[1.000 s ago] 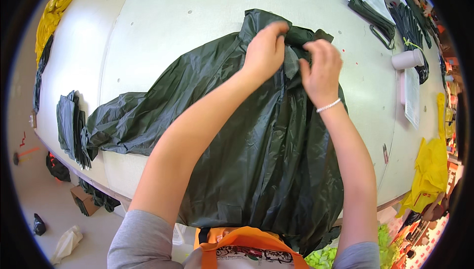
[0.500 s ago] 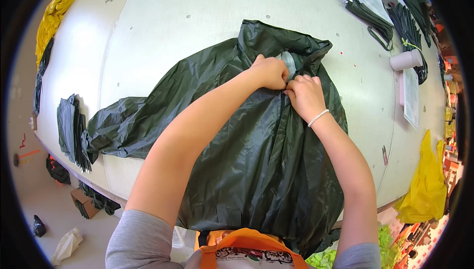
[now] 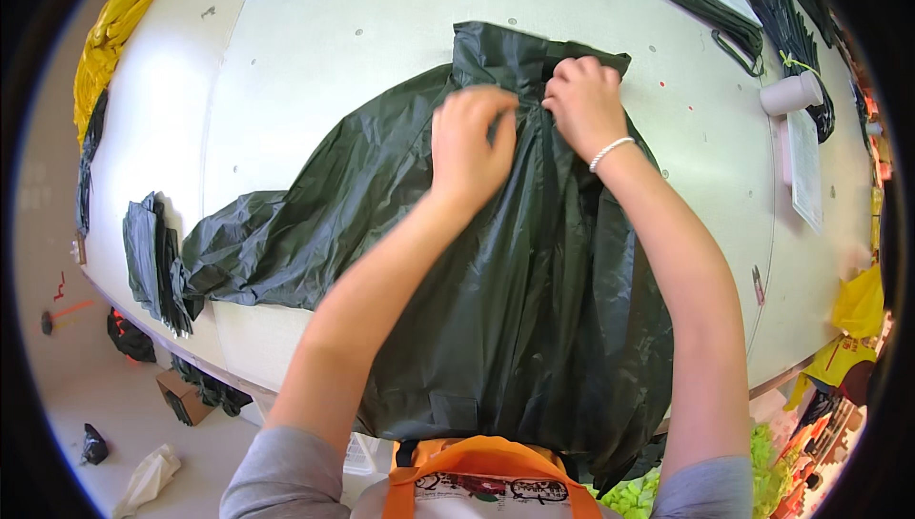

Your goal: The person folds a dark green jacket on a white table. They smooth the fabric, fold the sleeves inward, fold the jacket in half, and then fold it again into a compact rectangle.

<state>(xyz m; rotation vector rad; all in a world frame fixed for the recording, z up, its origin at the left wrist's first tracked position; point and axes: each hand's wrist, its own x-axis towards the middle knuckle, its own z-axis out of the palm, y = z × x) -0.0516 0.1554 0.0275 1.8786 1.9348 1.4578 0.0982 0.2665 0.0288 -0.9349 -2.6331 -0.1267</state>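
Note:
A glossy dark green raincoat point(image 3: 448, 309) lies front up across the table, its collar pointing away from me and one sleeve point(image 3: 257, 233) stretched to the left. My right hand point(image 3: 586, 104) is closed on the front edge just under the collar point(image 3: 500, 52), fingers bent and pressed together. Left of the front opening, my left hand point(image 3: 470, 147) hovers over or rests on the chest; contact is unclear. Its fingers are curled with a gap to the thumb, the tips slightly blurred, and nothing shows between them. The collar's inside is now covered.
Folded dark green pieces point(image 3: 151, 262) lie by the sleeve end. At the right stand a white cup point(image 3: 791, 95), a sheet of paper point(image 3: 805, 171) and small snips point(image 3: 758, 285). Dark bundles point(image 3: 710, 4) fill the far right corner. Yellow material point(image 3: 119, 19) hangs at the far left.
My left hand has moved left, away from the collar opening. My right hand has gone up towards the collar. The opening, which showed a pale band inside, has been drawn together.

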